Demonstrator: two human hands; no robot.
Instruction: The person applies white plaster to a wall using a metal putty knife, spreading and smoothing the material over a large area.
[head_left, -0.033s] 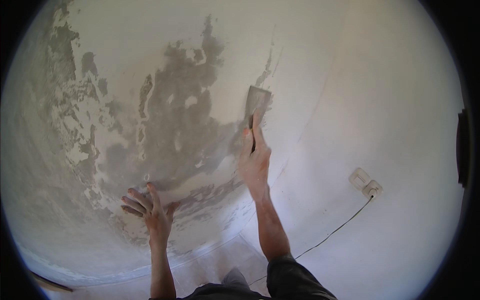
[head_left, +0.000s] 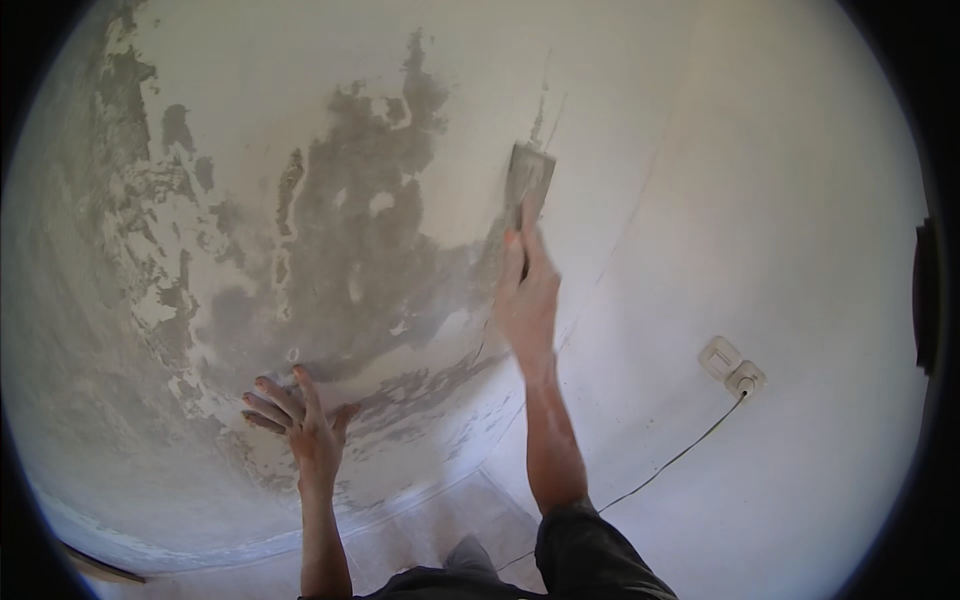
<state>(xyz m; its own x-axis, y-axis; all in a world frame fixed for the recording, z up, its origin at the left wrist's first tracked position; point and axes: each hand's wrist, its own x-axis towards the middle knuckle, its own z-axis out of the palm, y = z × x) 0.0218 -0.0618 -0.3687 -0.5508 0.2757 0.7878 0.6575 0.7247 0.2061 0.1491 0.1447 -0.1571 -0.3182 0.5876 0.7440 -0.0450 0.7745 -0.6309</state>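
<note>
My right hand (head_left: 528, 300) grips a putty knife (head_left: 530, 175) by its handle, most of which my fingers hide. Its wide grey blade points up and lies against the wall, just below a thin dark strip of scraped wall. My left hand (head_left: 305, 415) rests on the wall lower down, fingers spread and holding nothing. Between and above the hands is a large grey patch (head_left: 350, 190) where the pale coating is gone. Ragged islands of white paint (head_left: 150, 285) cling to the wall further left.
Right of my right arm, a switch (head_left: 719, 358) and a socket (head_left: 745, 380) sit on the adjoining white wall. From a plug there, a cable (head_left: 672, 460) runs down toward the tiled floor (head_left: 400, 535). A dark object (head_left: 925, 298) shows at the far right edge.
My right hand and the putty knife have moved up and slightly right along the wall, over the lower part of the dark strip. The left hand stays where it was.
</note>
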